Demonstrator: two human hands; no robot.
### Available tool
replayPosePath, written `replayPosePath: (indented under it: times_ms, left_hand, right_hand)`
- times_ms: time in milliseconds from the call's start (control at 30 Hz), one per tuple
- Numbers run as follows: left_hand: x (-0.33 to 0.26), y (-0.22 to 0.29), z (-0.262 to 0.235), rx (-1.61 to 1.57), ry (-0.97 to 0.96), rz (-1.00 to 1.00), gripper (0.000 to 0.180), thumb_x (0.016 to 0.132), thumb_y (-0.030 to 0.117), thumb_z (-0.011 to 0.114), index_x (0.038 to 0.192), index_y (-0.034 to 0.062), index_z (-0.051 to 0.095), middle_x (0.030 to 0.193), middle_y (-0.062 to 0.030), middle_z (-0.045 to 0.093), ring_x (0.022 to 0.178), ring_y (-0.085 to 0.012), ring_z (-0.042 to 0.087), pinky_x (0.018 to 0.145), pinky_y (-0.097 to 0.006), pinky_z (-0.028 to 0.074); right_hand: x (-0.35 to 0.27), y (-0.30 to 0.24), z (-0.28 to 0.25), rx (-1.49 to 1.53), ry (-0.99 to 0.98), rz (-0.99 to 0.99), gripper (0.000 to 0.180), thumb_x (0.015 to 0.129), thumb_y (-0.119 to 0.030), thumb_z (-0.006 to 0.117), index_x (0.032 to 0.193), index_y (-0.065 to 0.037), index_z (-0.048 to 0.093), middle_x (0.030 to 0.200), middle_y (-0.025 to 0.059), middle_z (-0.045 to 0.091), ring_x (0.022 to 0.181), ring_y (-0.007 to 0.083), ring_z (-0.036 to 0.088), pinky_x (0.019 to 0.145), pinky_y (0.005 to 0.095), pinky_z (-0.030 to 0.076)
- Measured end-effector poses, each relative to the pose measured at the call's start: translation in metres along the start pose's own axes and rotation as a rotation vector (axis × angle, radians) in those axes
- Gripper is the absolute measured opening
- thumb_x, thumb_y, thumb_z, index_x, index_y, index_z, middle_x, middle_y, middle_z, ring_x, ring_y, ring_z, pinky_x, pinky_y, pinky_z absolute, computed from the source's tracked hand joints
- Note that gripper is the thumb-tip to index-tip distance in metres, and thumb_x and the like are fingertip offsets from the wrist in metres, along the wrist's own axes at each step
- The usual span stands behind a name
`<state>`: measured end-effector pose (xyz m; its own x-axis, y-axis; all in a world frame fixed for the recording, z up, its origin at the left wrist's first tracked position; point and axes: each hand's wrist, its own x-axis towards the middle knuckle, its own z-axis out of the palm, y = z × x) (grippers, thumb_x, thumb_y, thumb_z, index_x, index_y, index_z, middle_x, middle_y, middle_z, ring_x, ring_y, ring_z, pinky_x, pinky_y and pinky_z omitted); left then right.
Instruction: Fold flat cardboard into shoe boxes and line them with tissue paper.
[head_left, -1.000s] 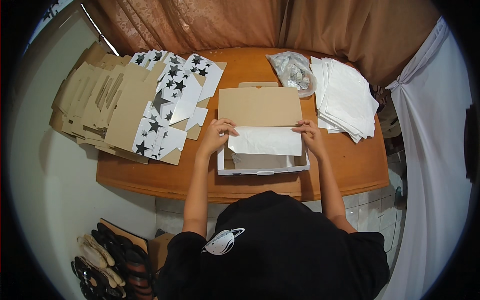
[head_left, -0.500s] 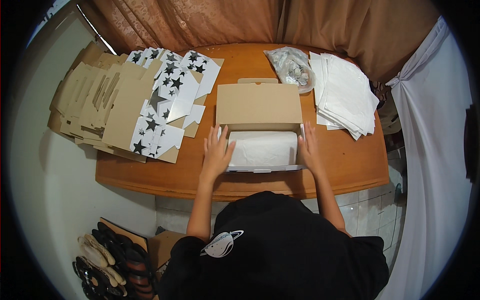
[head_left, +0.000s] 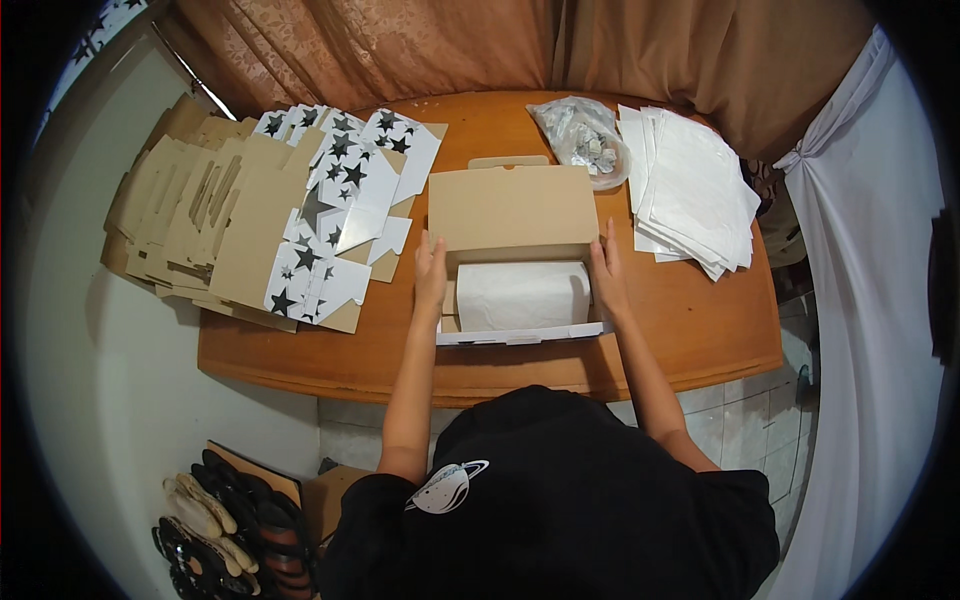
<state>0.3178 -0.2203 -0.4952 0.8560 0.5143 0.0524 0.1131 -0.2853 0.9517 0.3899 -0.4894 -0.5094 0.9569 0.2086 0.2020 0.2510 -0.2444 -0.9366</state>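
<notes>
Paper point(head_left: 522, 297) in the head view has left your grasp and now lies inside the open box point(head_left: 475, 337), apparently placed. Your left hand point(head_left: 429, 275) and right hand point(head_left: 607, 275) flank the box, fingers nearly straight; whether they grip it, I cannot tell.
</notes>
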Motion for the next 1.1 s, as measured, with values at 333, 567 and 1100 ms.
replayPosePath:
  times_ms: [333, 567, 1100]
  left_hand:
    - [0.011, -0.031, -0.034, -0.803, -0.298, 0.226, 0.075, 0.092, 0.054, 0.013, 0.092, -0.0013, 0.063, 0.116, -0.0103, 0.055, 0.114, -0.0222, 0.044, 0.100, -0.035, 0.027]
    - [-0.045, -0.040, -0.058, -0.049, -0.293, 0.378, 0.049, 0.094, 0.037, 0.034, 0.124, 0.0010, 0.047, 0.142, -0.0153, 0.027, 0.129, -0.0291, 0.029, 0.106, -0.037, 0.020]
    - [-0.110, -0.026, -0.005, 0.095, 0.277, 0.370, 0.094, 0.053, 0.033, 0.085, 0.127, -0.0003, 0.036, 0.132, -0.0243, 0.037, 0.120, -0.0357, 0.040, 0.098, -0.040, 0.034]
  right_hand:
    - [-0.003, -0.001, -0.009, 0.553, 0.070, -0.105, 0.072, 0.090, -0.059, 0.018, 0.129, -0.003, 0.040, 0.118, 0.0115, 0.051, 0.112, 0.0223, 0.045, 0.101, 0.0347, 0.027]
    - [-0.053, -0.013, -0.045, -0.276, -0.378, -0.162, 0.050, 0.085, -0.049, 0.047, 0.125, -0.021, 0.050, 0.142, 0.0128, 0.029, 0.131, 0.0409, 0.022, 0.103, 0.0585, 0.009]
    - [-0.088, -0.025, -0.003, -0.479, 0.049, -0.343, 0.049, 0.065, -0.031, 0.076, 0.108, -0.013, 0.063, 0.131, 0.0153, 0.044, 0.121, 0.0383, 0.038, 0.100, 0.0495, 0.027]
